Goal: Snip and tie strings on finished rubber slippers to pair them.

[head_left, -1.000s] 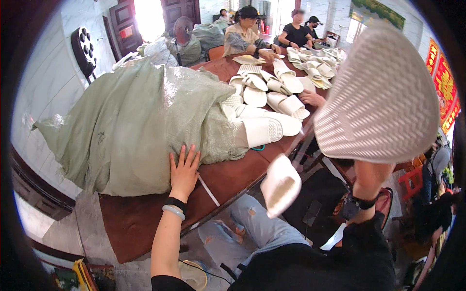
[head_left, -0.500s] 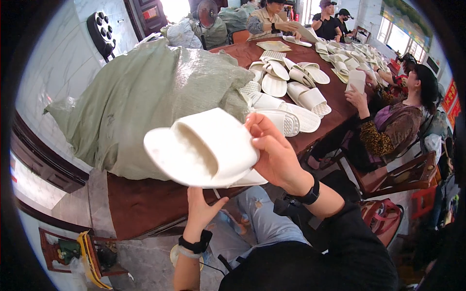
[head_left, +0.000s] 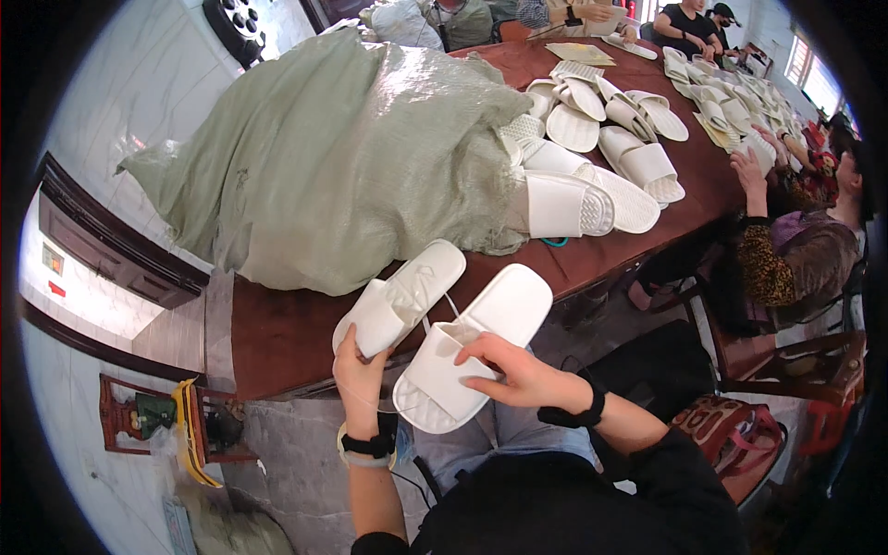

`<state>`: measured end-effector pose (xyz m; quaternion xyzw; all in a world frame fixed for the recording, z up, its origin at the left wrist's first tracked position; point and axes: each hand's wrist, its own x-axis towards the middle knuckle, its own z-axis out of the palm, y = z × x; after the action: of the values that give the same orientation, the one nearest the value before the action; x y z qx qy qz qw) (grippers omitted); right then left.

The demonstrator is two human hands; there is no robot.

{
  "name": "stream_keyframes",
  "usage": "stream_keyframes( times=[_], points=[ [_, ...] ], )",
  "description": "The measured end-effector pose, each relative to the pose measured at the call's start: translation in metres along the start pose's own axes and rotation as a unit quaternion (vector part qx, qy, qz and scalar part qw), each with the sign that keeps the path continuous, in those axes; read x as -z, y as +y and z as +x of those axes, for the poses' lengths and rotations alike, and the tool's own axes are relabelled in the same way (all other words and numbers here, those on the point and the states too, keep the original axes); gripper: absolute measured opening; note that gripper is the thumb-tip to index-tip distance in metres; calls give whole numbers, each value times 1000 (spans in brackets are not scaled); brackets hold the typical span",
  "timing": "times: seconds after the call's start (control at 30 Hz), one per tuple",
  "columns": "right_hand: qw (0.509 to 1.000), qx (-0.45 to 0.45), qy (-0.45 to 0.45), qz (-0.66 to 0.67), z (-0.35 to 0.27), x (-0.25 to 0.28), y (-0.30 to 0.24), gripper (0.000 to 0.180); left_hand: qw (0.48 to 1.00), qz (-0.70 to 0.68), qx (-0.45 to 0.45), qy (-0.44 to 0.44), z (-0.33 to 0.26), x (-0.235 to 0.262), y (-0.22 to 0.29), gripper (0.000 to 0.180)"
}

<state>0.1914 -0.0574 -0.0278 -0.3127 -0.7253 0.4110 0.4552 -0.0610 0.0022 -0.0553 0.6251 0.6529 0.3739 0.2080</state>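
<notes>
The left hand [head_left: 359, 377] grips one slipper [head_left: 400, 296]; the right hand [head_left: 527, 377] contacts a second slipper [head_left: 438, 372], grip closure indeterminable.

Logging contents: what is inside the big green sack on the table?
At the right-hand end of the green sack, white slippers show, some partly covered by its edge. Anything deeper inside is hidden.

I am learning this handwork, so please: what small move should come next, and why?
Perhaps ease the right white slipper nearer the left white slipper: the left hand grips one, the right hand is on the other's strap, and both slant alike with a gap between them.
</notes>
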Motion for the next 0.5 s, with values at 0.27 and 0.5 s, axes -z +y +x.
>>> stream_keyframes(
  times=[0.27,0.5],
  points=[
    [996,-76,0,48,42,8,81,38,995,84,-51,-7,-4,-10,0,70],
    [988,-71,103,-88,88,47,109,28,994,36,-103,24,63,-51,22,67]
  ],
)
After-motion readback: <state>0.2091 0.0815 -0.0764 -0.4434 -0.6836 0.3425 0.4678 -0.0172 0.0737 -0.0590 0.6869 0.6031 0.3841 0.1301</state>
